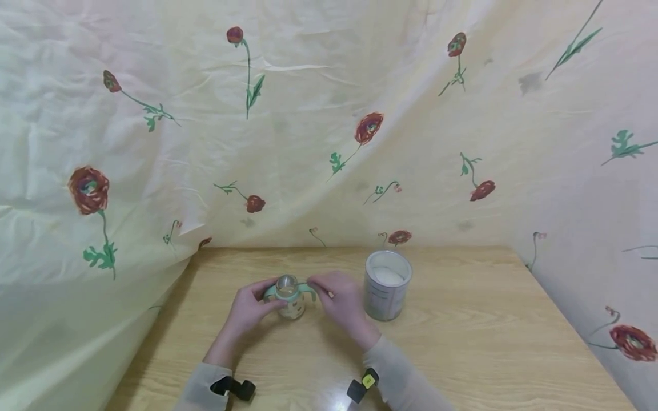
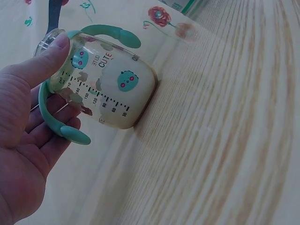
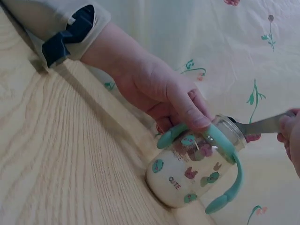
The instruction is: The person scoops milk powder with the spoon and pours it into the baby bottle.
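A clear baby bottle (image 2: 101, 79) with mint-green handles (image 3: 229, 192), printed measuring marks and small cartoon faces stands on the wooden table, its top uncapped. Something pale fills its lower part. My left hand (image 1: 253, 308) holds the bottle around its neck, the thumb on the near side and the fingers behind. In my right hand (image 1: 340, 299) is a metal spoon (image 3: 265, 124), pinched by its handle. The spoon's far end reaches the bottle's mouth; in the right wrist view the rim hides its tip. Only the fingers of my right hand (image 3: 291, 136) show there.
Right of my right hand stands a tall open can (image 1: 384, 302) with white powder (image 1: 386, 276) inside. A wooden table (image 1: 462, 342) extends to both sides and toward me. Behind it hangs a pale cloth (image 1: 308, 142) with red flowers, which also covers the left and right sides.
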Motion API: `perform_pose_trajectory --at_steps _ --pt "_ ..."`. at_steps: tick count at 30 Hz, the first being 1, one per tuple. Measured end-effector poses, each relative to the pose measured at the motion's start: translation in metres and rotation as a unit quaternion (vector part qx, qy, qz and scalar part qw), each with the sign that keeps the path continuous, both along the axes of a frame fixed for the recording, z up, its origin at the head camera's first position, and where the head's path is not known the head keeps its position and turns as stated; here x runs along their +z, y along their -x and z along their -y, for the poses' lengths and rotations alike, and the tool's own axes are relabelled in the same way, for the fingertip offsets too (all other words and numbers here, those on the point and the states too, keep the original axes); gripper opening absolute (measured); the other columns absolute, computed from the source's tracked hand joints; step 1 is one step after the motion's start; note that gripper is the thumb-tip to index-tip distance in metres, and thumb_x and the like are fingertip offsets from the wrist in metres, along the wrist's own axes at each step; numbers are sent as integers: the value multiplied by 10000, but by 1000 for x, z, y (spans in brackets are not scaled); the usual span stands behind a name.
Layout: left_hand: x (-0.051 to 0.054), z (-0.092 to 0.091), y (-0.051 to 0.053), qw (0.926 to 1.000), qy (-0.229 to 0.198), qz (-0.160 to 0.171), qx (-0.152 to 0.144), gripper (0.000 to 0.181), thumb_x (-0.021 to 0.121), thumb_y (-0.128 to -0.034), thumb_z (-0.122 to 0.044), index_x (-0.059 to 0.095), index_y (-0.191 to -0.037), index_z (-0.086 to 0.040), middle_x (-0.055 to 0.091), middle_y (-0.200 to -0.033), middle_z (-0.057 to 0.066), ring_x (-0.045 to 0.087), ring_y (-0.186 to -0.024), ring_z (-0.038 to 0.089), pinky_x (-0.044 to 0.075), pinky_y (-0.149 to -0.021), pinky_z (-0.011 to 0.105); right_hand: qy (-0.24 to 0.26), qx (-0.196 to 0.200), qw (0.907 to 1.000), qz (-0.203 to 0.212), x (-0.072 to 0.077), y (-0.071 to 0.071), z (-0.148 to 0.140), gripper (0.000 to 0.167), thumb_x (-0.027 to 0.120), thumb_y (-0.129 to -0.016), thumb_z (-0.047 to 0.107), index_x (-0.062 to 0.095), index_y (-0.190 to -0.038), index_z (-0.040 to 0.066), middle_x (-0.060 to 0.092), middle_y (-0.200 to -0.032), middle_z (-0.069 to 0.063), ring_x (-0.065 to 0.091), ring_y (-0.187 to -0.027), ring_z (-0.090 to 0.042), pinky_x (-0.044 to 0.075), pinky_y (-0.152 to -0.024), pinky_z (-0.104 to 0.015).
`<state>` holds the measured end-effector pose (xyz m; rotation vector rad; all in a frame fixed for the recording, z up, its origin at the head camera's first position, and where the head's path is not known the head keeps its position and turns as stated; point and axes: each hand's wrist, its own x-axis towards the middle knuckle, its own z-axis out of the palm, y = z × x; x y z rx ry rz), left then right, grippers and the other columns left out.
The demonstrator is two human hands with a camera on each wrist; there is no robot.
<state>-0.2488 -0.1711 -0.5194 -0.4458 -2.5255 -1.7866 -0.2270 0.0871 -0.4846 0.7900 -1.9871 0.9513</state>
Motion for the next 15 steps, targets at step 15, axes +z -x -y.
perform_pose_trajectory --at_steps 15 --pt "1 0 -3 9999 -71 80 -11 601 952 -823 -184 722 -1372 -94 716 -1377 95 643 -1321 317 480 -1162 508 -501 113 9977 -452 -3 -3 0 149 809 -923 44 830 -1056 106 823 -998 -17 731 -818 -146 607 -720 -213"
